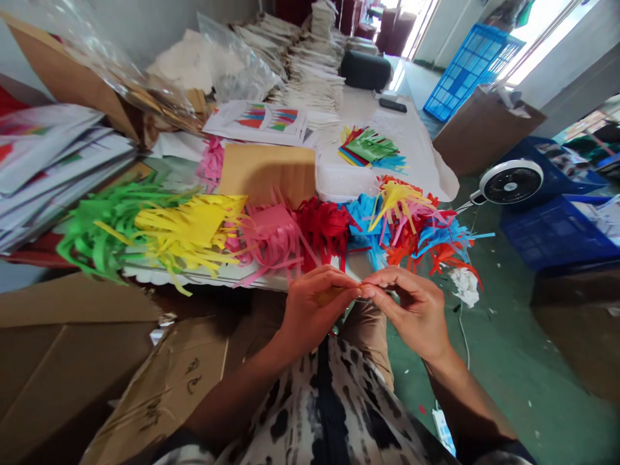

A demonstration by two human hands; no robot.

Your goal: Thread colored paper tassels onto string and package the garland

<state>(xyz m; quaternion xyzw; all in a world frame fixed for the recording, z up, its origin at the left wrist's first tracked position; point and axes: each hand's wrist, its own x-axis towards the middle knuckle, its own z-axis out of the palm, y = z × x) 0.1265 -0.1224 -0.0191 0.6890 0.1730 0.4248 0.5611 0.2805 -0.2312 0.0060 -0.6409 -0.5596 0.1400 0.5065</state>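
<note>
the left grip [317,301] and the right grip [415,308] meet at the fingertips, both pinched on a thin thing [360,290] too small to name. i judge this is delicate finger work; the next move calls for steadiness. just beyond them, the pink fringed bundle [274,240] lies on the counter [419,139].

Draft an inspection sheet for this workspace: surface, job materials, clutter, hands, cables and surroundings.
Surface: white-covered table, crowded along its near edge.
Job's things: green bundle, yellow bundle, pink bundle and red bundle, all fringed.
Clutter: crumpled paper by the table's right end; cardboard box at lower left.
Hands: left hand and right hand meet at the fingertips; anything pinched is too small to identify.
Cables: white cable along the floor.
Surroundings: fan and blue crates at right.
</note>
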